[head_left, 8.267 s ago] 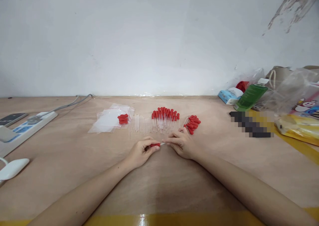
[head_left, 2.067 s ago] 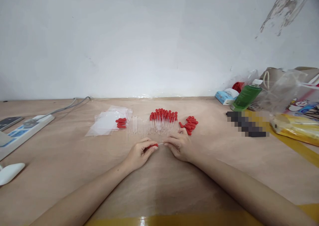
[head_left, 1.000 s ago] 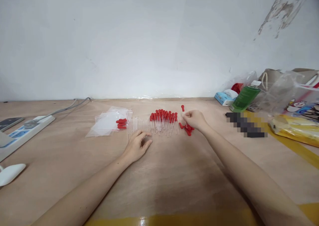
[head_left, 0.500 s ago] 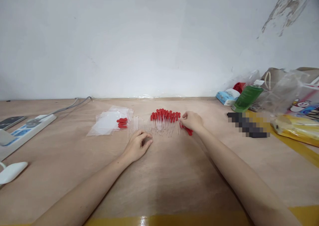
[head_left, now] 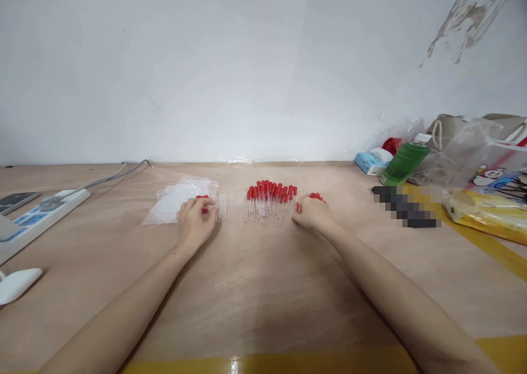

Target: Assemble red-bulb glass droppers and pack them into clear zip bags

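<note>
Glass droppers with red rubber bulbs [head_left: 272, 190] lie side by side in a fanned row, their tips toward me. Left of them is a row of bare glass tubes [head_left: 234, 209]. My left hand [head_left: 195, 221] is over a few loose red rubber bulbs [head_left: 205, 210], its thumb and fingers apart around them. At the right end of the dropper row, my right hand [head_left: 315, 213] has its fingertips pinched together. A bit of red shows at these fingertips, but what they hold is hidden. More loose red bulbs [head_left: 317, 196] lie just behind this hand.
Clear plastic bags [head_left: 168, 204] lie beside my left hand. A power strip [head_left: 45, 220] with a grey cable is at far left. To the right stand a green bottle [head_left: 405, 162], a tissue pack [head_left: 370, 162] and a yellow package [head_left: 486, 215]. A wall closes off the back.
My left hand has moved left, from in front of the glass tubes to the loose red bulbs. My right hand has come slightly nearer to me, uncovering red bulbs behind it.
</note>
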The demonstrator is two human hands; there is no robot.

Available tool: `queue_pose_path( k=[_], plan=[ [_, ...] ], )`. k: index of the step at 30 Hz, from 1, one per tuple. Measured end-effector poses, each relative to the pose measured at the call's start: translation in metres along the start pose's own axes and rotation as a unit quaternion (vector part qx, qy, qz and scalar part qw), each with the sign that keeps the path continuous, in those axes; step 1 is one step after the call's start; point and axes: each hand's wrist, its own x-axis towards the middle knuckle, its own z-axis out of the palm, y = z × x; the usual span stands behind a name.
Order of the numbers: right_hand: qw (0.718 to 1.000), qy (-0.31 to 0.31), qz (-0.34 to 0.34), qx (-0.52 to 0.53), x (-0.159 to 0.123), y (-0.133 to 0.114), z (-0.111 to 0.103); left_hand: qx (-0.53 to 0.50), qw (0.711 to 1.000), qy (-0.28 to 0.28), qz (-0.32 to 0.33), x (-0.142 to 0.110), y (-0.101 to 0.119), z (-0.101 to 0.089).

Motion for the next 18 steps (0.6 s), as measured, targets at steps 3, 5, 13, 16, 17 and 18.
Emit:
queue_pose_path(
  k=[3,5,13,16,17,18],
  plan=[
    [1.0,-0.006,0.007,-0.006,0.001,0.0,0.0,0.027,0.999,-0.007,-0.037,0.011,-0.027,0.0],
    [1.0,-0.009,0.016,-0.011,0.001,-0.001,-0.001,0.012,0.998,-0.031,-0.054,0.014,-0.039,0.001],
    [0.998,-0.051,0.041,0.01,-0.001,-0.004,-0.008,-0.006,0.992,-0.115,-0.061,0.015,-0.045,-0.002],
    [0.997,-0.064,0.046,0.013,-0.001,-0.005,-0.011,-0.017,0.99,-0.129,-0.061,0.016,-0.046,-0.003],
    [0.997,-0.067,0.045,0.012,-0.001,-0.005,-0.012,-0.019,0.99,-0.13,-0.06,0.016,-0.046,-0.003],
    [0.997,-0.07,0.043,0.011,-0.001,-0.005,-0.013,-0.019,0.99,-0.129,-0.058,0.016,-0.047,-0.002]
  ],
)
